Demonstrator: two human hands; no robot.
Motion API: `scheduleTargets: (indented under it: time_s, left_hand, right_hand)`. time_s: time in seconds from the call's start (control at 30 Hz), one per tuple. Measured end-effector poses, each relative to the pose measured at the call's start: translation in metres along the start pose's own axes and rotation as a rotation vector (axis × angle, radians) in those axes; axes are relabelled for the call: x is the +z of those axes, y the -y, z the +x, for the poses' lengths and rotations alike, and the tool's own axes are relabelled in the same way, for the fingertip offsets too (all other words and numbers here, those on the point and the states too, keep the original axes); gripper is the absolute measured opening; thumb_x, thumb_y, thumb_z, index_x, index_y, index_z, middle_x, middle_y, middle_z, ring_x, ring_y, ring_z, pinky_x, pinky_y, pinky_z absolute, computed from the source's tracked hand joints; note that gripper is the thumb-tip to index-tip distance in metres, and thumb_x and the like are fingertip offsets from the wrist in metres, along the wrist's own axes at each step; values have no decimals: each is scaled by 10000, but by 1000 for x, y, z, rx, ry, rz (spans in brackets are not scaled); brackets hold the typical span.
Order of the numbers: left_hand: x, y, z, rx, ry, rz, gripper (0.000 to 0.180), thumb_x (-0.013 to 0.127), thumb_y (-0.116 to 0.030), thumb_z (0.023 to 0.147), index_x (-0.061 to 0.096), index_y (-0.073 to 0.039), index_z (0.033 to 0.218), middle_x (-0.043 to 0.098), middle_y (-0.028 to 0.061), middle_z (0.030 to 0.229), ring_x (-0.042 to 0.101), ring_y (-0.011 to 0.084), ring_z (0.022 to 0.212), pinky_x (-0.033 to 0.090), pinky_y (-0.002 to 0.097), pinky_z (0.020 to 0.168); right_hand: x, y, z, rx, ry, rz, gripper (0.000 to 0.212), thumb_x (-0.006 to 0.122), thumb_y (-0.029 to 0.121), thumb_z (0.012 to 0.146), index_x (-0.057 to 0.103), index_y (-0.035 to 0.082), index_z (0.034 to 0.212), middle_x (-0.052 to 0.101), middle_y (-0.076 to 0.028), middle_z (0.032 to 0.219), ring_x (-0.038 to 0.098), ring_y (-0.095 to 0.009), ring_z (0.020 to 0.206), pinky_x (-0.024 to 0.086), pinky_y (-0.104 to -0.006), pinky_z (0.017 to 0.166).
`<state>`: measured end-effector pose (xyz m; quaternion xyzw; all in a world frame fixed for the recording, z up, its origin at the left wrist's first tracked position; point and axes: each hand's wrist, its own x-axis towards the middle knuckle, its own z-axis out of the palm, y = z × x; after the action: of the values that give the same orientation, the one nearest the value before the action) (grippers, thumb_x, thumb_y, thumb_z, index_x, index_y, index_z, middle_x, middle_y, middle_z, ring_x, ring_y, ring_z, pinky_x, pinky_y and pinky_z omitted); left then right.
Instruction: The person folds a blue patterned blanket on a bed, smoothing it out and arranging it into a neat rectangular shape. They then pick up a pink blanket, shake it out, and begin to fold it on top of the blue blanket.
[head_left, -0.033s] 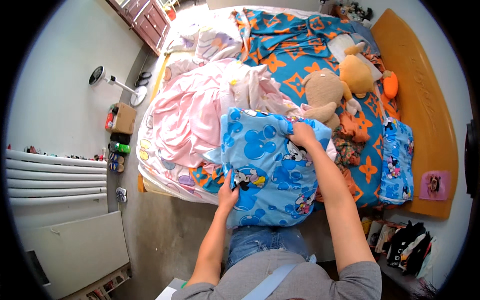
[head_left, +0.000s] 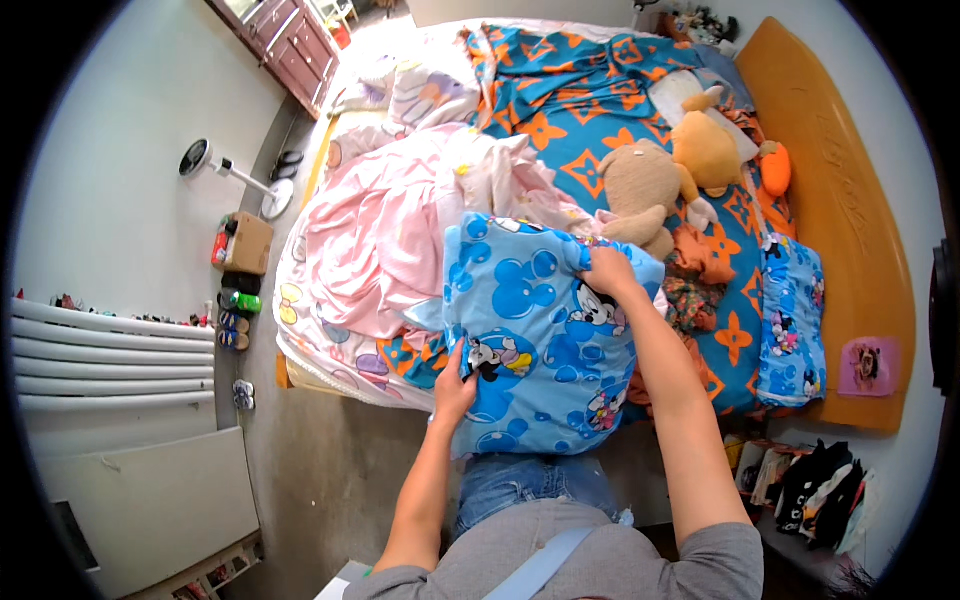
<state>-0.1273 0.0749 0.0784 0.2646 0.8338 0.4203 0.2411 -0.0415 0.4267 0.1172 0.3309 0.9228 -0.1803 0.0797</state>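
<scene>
A light blue pillow (head_left: pixel 540 340) with a cartoon-mouse and bubble print is held up between my two hands at the near edge of the bed. My left hand (head_left: pixel 457 385) grips its left side, thumb on the printed face and the other fingers hidden behind. Near its upper right corner, my right hand (head_left: pixel 608 272) is closed over the top edge. Just beyond the pillow lies a rumpled pink blanket (head_left: pixel 370 235). A second blue pillow (head_left: pixel 793 325) of the same print rests by the headboard.
The bed carries a teal-and-orange sheet (head_left: pixel 580 165) and plush toys, among them a beige one (head_left: pixel 640 185) and a yellow one (head_left: pixel 708 150). A wooden headboard (head_left: pixel 850 210) stands at right. Along the left wall are a white fan (head_left: pixel 278 198), a cardboard box (head_left: pixel 247 243), shoes and a radiator (head_left: pixel 120 365).
</scene>
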Motion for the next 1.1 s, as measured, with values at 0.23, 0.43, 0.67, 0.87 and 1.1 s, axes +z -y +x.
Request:
scheduleTargets:
  time_s: [0.23,0.43,0.67,0.87,1.1]
  left_hand:
    - [-16,-120,2,392,153,145,649,612,7,720,458,-149,1331,608,215,1073,589,373,976,472,386,793]
    - [10,-210,0,615,361,377,685,598,26,682,465,-162,1327,624,218,1009,597,391,909,476,409,766]
    - [73,-270,-19,895,487,498,686,574,21,646,495,-172,1300,632,193,921,601,365,858,479,426,757]
    - [124,-262,-35,988,552,620,702,554,16,623,493,-178,1294,598,165,806,590,364,804,472,446,733]
    - [130,-266,-52,1050,603,750,693,570,10,678,444,-185,1332,591,137,804,584,327,742,466,423,650]
  right_hand:
    - [-58,-84,-125,143,-154,286,357,703,350,724,673,46,909,649,-208,928,610,-374,877,484,-450,761]
    - [-10,-171,-215,282,-296,638,350,700,331,761,666,39,951,668,-185,900,621,-360,864,480,-430,746]
    - [-3,-226,-314,336,-571,799,738,781,294,709,444,63,1323,537,-186,1239,545,-346,1089,470,-421,857]
    - [-79,-190,-354,68,-695,158,1134,854,362,547,202,164,1453,220,-133,1476,228,-330,1360,233,-499,1071]
    - [-54,-144,-322,-302,-428,-238,961,752,215,660,207,301,1446,144,-58,1526,147,-263,1406,109,-546,1090]
